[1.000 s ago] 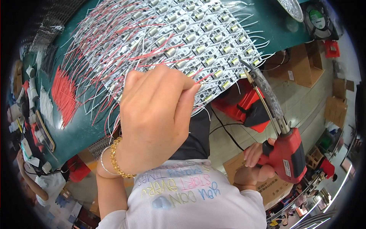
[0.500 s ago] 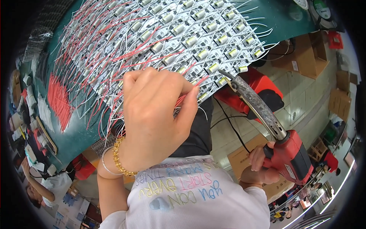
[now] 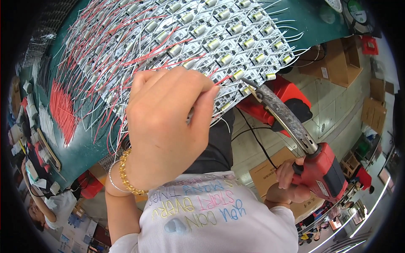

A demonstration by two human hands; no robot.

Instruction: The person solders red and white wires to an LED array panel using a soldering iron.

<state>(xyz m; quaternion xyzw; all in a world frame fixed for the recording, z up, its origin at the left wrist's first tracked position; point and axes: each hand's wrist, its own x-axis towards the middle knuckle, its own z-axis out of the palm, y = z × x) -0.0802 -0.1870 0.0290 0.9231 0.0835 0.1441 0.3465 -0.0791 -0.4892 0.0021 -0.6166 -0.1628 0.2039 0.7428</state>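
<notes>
Tabletop [image 3: 312, 21] is dark green. White circuit boards [image 3: 202, 38] cover it in a grid, each with a pale yellow-silver component, strung with red and white wires [image 3: 139, 59]. At 9 o'clock lies a bundle of loose red wires [image 3: 63, 109]. My soldering gun [image 3: 327, 170] is red with a scorched grey barrel. My left wrist wears a gold chain bracelet [image 3: 126, 175]. My shirt [image 3: 211, 219] is white with pastel lettering.
</notes>
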